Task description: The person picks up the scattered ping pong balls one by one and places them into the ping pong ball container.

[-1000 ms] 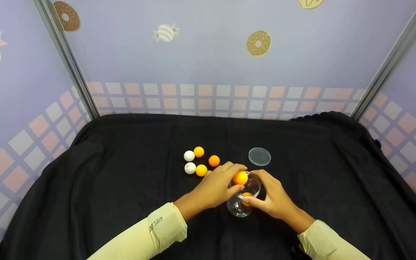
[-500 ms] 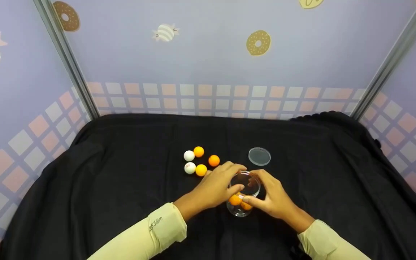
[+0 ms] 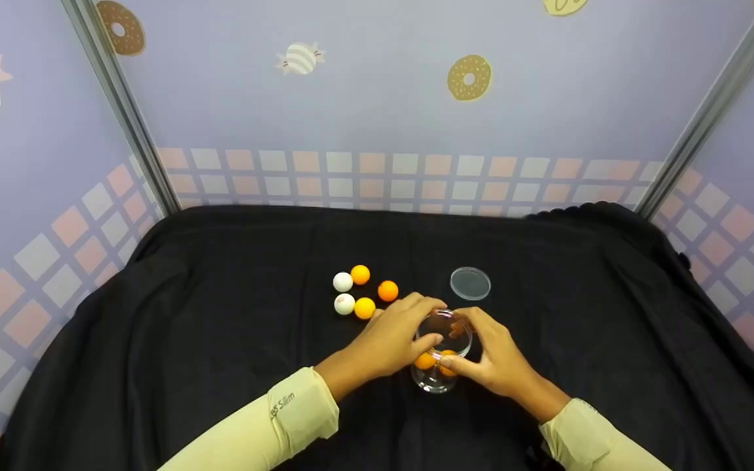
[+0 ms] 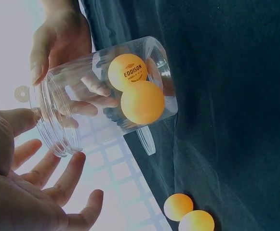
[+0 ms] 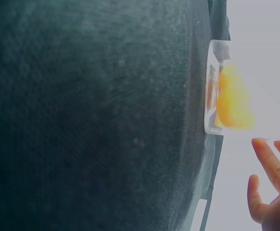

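Note:
My right hand (image 3: 498,353) grips the clear plastic jar (image 3: 441,383) at its side near the rim, as the left wrist view also shows. Two orange table tennis balls (image 4: 142,102) lie at the jar's bottom in that view. My left hand (image 3: 393,333) is at the jar's mouth with its fingers spread; the thumb is by the rim and nothing is between the fingers. To the left on the cloth lie two white balls (image 3: 344,304) and three orange balls (image 3: 388,291). Overexposure washes out the jar's upper part in the right wrist view.
A clear round lid (image 3: 470,283) lies flat beyond my right hand. Black cloth (image 3: 239,314) with some folds covers the table. Patterned panels (image 3: 377,98) rise behind it and at both sides.
An orange ball that my left hand held over the jar's mouth has dropped in beside the other one. The left fingers have let go; both hands stay in nearly the same place.

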A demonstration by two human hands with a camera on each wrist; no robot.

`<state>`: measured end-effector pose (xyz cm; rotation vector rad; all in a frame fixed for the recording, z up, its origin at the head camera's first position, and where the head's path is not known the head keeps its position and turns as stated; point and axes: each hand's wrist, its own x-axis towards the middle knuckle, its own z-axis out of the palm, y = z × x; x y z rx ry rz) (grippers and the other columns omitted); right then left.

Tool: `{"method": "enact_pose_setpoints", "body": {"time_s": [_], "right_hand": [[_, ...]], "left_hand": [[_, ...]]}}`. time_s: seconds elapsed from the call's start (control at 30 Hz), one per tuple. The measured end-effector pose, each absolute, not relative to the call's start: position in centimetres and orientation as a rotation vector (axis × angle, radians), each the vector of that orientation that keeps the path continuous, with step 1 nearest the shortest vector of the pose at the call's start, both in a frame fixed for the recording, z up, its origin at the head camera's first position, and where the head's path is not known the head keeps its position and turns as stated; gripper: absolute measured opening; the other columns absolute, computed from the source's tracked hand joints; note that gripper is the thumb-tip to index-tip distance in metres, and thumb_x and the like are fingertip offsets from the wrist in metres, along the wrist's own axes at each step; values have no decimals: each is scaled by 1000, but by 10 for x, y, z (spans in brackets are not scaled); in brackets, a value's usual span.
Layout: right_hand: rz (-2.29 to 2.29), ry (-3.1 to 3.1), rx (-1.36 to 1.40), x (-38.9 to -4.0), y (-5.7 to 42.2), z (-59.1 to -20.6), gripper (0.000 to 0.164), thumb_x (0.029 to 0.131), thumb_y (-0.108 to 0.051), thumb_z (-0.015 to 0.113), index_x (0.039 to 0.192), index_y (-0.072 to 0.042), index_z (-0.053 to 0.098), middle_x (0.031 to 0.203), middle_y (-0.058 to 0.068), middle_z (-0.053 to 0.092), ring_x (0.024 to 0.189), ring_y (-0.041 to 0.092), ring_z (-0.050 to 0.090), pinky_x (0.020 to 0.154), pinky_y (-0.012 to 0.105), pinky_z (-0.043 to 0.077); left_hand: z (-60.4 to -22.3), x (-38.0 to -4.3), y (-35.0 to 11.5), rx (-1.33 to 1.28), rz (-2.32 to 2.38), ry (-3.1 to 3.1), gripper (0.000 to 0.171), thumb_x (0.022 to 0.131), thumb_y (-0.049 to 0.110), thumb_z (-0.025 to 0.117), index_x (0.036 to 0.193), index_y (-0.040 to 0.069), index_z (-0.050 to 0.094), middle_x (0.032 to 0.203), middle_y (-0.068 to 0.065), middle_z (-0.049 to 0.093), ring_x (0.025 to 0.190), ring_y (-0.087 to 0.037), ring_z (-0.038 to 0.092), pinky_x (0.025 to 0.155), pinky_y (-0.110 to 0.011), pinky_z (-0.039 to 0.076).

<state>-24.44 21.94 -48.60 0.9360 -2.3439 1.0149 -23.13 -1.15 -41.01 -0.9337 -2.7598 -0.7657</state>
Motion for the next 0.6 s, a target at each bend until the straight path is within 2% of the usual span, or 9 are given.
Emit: {"method": "enact_pose_setpoints", "body": {"time_s": [0.3,0.47,0.6], "right_hand": [[1026,-2333,943,-246,220,-487,61,78,-42,85,126,-10,62,112,-1,67,98,14,66,87,31,54],[1030,-2311,947,-246,219,-487,60,77,-41,86,126,-16,62,112,2,67,98,14,66,87,31,54],[1033,-2306,951,-246,220,-488,61,77,-41,86,128,-22,60,115,-5,66,99,13,66,88,30,54]], "left_hand": [[-413,-238,-16,-949,-757,-2695,49,96,36,71,141,21,58,130,4,63,115,-15,65,85,-40,49],[-420,-248,-22,-905,-716,-2635,42,100,36,64,139,21,60,129,4,64,116,-15,65,85,-43,49],[-428,-261,-28,-832,-696,-2607,35,101,31,62,135,20,62,128,2,66,115,-19,65,84,-46,51]]}}
